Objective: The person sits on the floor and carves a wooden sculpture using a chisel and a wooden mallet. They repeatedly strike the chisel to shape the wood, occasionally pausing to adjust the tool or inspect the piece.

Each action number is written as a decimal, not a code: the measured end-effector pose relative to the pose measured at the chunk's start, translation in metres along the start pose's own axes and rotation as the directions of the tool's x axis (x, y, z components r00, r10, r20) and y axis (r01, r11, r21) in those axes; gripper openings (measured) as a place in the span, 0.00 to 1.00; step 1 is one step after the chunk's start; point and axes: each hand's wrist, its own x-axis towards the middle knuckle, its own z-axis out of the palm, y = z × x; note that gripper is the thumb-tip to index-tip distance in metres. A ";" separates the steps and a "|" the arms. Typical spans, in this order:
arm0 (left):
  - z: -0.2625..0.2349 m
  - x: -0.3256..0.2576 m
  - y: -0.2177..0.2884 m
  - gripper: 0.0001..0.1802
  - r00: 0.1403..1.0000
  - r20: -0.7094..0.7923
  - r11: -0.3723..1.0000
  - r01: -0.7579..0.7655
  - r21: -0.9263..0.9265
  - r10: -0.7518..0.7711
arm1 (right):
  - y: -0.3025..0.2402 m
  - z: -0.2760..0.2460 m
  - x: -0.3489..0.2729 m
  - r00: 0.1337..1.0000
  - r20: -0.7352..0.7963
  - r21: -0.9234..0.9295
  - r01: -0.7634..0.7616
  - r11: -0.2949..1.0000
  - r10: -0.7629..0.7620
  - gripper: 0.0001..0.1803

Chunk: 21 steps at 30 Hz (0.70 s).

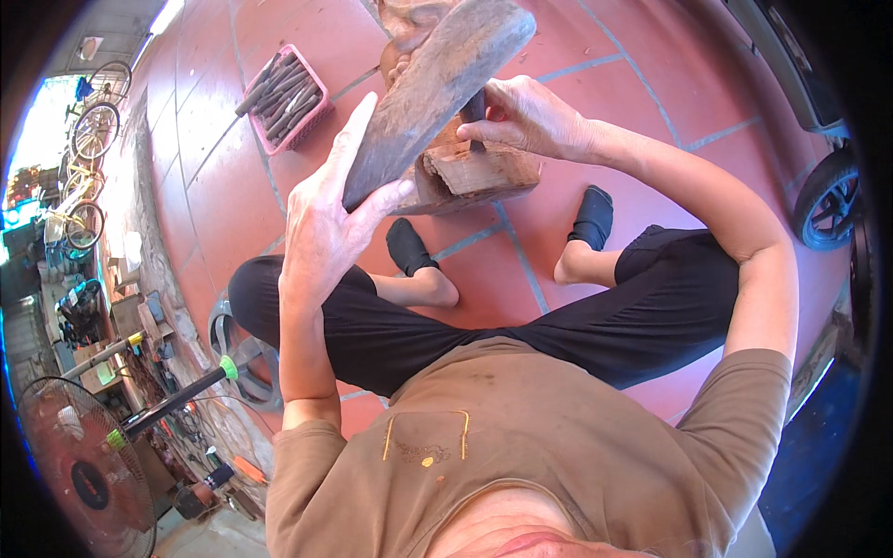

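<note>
My left hand (321,219) holds a long, worn wooden mallet (437,88) near its lower end, thumb on one side and straight fingers along the other. The mallet slants up to the right above a brown wood carving (484,174), hiding much of it. Pinched in my right hand (535,116) is a dark chisel (473,116), upright against the carving beside the mallet. The chisel's tip cannot be made out. Between my feet and the far edge of the view, the carving rests on the tiled floor.
A pink basket (326,109) full of chisels stands on the red tiles at the far left. Nearer on the left are a standing fan (88,465) and scattered tools. A black wheel (826,200) is at the right. Bicycles (93,130) stand far left.
</note>
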 end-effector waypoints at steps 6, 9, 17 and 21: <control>-0.005 0.003 -0.001 0.42 1.000 -0.014 1.000 0.012 -0.021 -0.012 | 0.017 0.002 -0.009 0.999 -0.035 0.166 -0.011 0.986 0.017 0.18; -0.013 0.009 0.001 0.42 0.999 -0.051 1.000 -0.006 -0.031 0.005 | 0.021 -0.001 -0.015 0.994 0.014 0.197 -0.113 0.974 0.112 0.14; -0.016 0.027 0.027 0.46 0.996 -0.089 0.967 -0.009 -0.255 -0.014 | 0.020 -0.001 -0.018 0.999 -0.036 0.103 -0.030 0.994 0.034 0.17; -0.014 0.035 0.029 0.46 0.976 0.188 0.933 -0.167 0.319 0.110 | 0.016 0.001 -0.015 0.997 -0.062 0.052 0.037 0.998 -0.033 0.19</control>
